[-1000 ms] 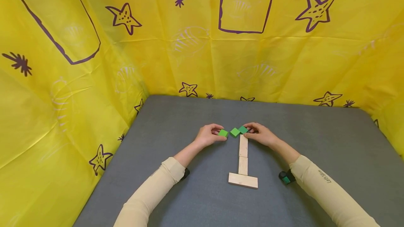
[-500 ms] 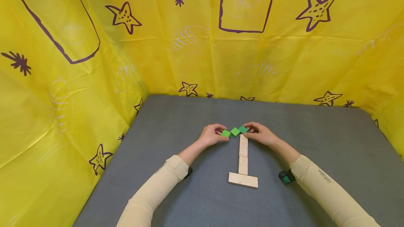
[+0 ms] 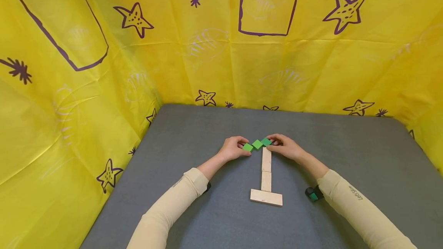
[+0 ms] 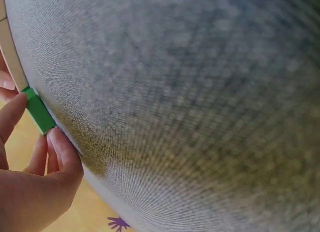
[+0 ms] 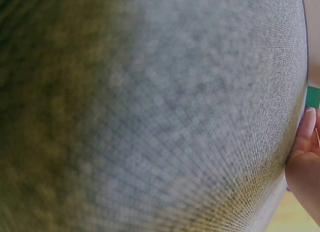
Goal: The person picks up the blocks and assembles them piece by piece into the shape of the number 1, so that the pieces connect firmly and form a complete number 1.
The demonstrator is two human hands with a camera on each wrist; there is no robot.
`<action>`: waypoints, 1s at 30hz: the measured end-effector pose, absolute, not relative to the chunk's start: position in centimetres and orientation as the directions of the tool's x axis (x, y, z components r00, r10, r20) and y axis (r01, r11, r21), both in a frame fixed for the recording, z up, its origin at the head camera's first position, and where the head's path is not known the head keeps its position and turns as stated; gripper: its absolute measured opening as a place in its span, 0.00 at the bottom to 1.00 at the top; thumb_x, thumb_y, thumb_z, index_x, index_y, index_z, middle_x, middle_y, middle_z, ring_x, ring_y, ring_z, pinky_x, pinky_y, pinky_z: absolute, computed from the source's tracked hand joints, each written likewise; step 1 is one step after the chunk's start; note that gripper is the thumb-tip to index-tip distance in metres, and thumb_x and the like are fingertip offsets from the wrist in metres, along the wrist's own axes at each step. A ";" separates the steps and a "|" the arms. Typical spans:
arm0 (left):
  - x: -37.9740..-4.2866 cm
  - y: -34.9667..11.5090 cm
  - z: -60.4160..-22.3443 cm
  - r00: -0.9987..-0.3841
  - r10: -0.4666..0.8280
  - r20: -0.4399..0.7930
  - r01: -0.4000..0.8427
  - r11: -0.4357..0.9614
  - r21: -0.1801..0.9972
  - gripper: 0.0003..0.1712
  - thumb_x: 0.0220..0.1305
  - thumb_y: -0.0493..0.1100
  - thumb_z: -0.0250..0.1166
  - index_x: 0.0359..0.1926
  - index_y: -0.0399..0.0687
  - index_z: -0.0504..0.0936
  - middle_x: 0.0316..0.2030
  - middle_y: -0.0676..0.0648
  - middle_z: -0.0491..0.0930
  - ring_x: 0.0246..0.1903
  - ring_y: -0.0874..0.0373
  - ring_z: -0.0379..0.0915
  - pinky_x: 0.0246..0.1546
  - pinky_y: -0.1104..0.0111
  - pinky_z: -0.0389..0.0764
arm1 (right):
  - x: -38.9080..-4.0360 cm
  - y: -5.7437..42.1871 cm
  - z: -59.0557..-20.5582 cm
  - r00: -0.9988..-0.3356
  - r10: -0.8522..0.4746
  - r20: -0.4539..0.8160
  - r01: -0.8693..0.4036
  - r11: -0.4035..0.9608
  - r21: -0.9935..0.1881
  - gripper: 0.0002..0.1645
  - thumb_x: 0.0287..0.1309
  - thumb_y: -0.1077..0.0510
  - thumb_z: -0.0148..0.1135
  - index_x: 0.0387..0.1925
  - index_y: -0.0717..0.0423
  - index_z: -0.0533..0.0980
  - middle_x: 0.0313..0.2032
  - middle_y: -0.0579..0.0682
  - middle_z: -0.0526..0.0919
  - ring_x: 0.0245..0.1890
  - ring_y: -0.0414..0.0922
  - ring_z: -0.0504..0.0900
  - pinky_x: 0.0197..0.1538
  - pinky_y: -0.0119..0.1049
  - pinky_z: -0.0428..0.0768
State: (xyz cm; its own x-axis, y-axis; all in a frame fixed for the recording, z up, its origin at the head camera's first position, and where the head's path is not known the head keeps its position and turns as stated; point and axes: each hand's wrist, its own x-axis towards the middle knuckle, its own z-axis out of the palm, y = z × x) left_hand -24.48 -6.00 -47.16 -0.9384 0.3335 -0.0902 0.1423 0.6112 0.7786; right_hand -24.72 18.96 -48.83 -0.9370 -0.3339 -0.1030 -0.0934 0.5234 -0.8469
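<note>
Three green square blocks form a slanting row in the head view. My left hand (image 3: 231, 148) pinches the light green block (image 3: 247, 147) at the row's left end, between thumb and fingers. The mid-green block (image 3: 257, 144) sits in the middle, corner close to corner with its neighbours. At the right end, my right hand (image 3: 287, 147) holds the dark green block (image 3: 266, 141) between thumb and fingers. The left wrist view shows a green block (image 4: 40, 111) between fingertips. Only a sliver of the dark green block (image 5: 313, 96) shows beside the fingers in the right wrist view.
Just below the row, an upright line of two pale wooden planks, the upper plank (image 3: 267, 159) and the lower plank (image 3: 266, 181), runs down to a crosswise plank (image 3: 266, 197). All lie on the grey tabletop (image 3: 214, 218). Yellow patterned cloth (image 3: 228, 68) surrounds the table's back and sides.
My left hand has slid slightly right with the light green block, narrowing the gap to the mid-green block. My right hand stays in place at the dark green block.
</note>
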 end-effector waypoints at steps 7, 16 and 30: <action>-24.2 -5.9 -46.9 -0.938 0.339 -0.066 0.167 0.614 0.772 0.25 0.50 0.39 0.77 0.51 0.39 0.83 0.40 0.46 0.83 0.37 0.57 0.78 0.36 0.71 0.77 | -24.7 18.9 -48.8 -0.934 -0.344 -0.098 -0.103 0.523 -0.846 0.28 0.62 0.53 0.65 0.60 0.62 0.73 0.45 0.56 0.76 0.45 0.50 0.71 0.49 0.41 0.71; -24.2 -5.6 -47.1 -0.942 0.334 -0.044 0.186 0.625 0.759 0.25 0.51 0.40 0.76 0.52 0.42 0.82 0.41 0.46 0.83 0.40 0.56 0.78 0.40 0.69 0.78 | -24.7 19.1 -48.7 -0.936 -0.338 -0.101 -0.102 0.533 -0.840 0.28 0.62 0.53 0.65 0.60 0.61 0.73 0.45 0.56 0.76 0.45 0.50 0.71 0.49 0.41 0.71; -24.1 -5.7 -47.6 -0.934 0.355 -0.035 0.212 0.631 0.746 0.27 0.53 0.42 0.75 0.55 0.42 0.81 0.45 0.46 0.83 0.44 0.55 0.77 0.44 0.68 0.77 | -24.4 19.3 -49.1 -0.933 -0.357 -0.052 -0.150 0.514 -0.845 0.27 0.62 0.52 0.64 0.59 0.62 0.73 0.43 0.55 0.76 0.43 0.49 0.72 0.46 0.36 0.71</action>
